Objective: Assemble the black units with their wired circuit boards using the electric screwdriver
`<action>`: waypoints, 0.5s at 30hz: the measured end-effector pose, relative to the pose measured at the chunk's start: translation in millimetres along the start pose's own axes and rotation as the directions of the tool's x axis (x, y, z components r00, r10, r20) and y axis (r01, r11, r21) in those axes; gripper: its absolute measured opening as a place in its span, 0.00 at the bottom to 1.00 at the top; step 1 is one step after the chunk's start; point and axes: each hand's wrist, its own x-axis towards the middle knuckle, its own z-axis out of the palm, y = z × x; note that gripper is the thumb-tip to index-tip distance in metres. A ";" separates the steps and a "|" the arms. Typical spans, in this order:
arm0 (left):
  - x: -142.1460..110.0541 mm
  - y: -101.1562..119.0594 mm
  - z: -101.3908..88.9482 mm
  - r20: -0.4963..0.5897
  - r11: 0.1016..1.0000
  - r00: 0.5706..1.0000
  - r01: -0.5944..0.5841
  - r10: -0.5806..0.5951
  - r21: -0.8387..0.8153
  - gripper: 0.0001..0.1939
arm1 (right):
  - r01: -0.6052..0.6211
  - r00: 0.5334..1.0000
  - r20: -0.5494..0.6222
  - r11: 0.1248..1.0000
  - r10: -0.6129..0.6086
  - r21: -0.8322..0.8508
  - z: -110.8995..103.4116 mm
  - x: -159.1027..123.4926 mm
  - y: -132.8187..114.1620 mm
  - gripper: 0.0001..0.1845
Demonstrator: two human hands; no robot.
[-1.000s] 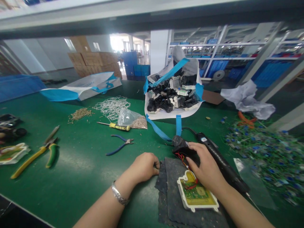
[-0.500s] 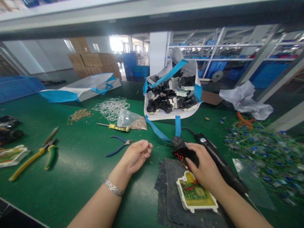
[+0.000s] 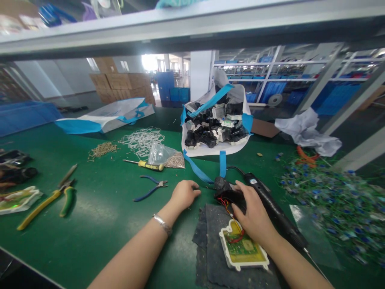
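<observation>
My right hand (image 3: 252, 210) grips a black plastic housing (image 3: 230, 195), thumb and fingers on either side of it. Red and yellow wires run from the housing to a green circuit board (image 3: 245, 245) in a white frame, lying on a dark cloth (image 3: 212, 245). Palm down at the table, my left hand (image 3: 185, 195) is just left of the housing; its thumb and forefinger are slightly apart, with nothing visible between them, and the other fingers are hidden. Blue-handled cutters (image 3: 150, 188) lie left of it. A black electric screwdriver (image 3: 273, 208) rests beyond my right hand.
A white bag (image 3: 216, 150) full of black and white parts stands at the back. Yellow screwdriver (image 3: 150, 165), bagged screws (image 3: 174, 159), white wire pieces (image 3: 142, 140) and pliers (image 3: 64, 188) lie leftward. Green-blue wire pieces (image 3: 333, 208) heap at right. A shelf edge (image 3: 192, 34) crosses overhead.
My left hand has turned from palm-up with curled fingers to palm-down and moved slightly right, towards the housing. My right hand keeps its hold on the housing. The view has shifted slightly.
</observation>
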 end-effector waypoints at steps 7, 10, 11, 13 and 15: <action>6.1 6.0 14.4 -0.021 0.983 0.999 -0.029 0.033 0.179 0.07 | 0.014 0.998 0.068 1.000 -0.014 0.001 -1.3 -0.9 -1.3 0.28; 4.4 10.9 14.8 -0.009 0.994 1.000 -0.027 0.028 0.104 0.05 | 0.036 0.994 0.101 0.999 -0.038 0.021 0.3 -1.2 0.2 0.30; 4.2 12.6 14.9 -0.002 0.997 1.000 -0.022 0.023 0.073 0.07 | 0.039 0.993 0.108 0.999 -0.042 0.033 0.9 -1.1 0.8 0.30; 5.0 15.0 15.5 0.018 1.000 1.000 -0.008 0.007 0.028 0.10 | 0.038 0.994 0.100 0.998 -0.042 0.045 1.8 -0.9 1.5 0.29; 7.3 15.6 17.1 0.045 1.000 0.999 0.010 -0.012 0.026 0.10 | 0.031 0.997 0.075 0.999 -0.034 0.041 1.9 -0.6 1.1 0.28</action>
